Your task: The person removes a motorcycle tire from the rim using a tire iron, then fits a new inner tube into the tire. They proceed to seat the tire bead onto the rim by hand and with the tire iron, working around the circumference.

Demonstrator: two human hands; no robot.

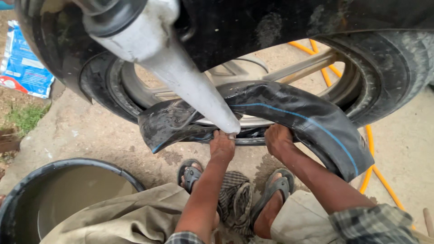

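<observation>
Under the silver spoked wheel rim point(253, 72) of the motorcycle, both hands at the limp black rubber inner tube with a thin blue line point(294, 115), pulled half out of the worn black tyre point(393, 68). Left hand point(222, 147) pressed against the tube's lower fold just below the rim; right hand point(277, 139) tucked beneath the tube beside it; grip or mere push, impossible to tell. Best worked in short sections along the rim, fingers flat, tube kept untwisted and unpinched, clear of the grey exhaust pipe point(181, 68).

Counted: one tube, one tyre, one black water basin point(18, 190) left of the rim, two sandals point(271, 192), one orange hose point(379, 174).
</observation>
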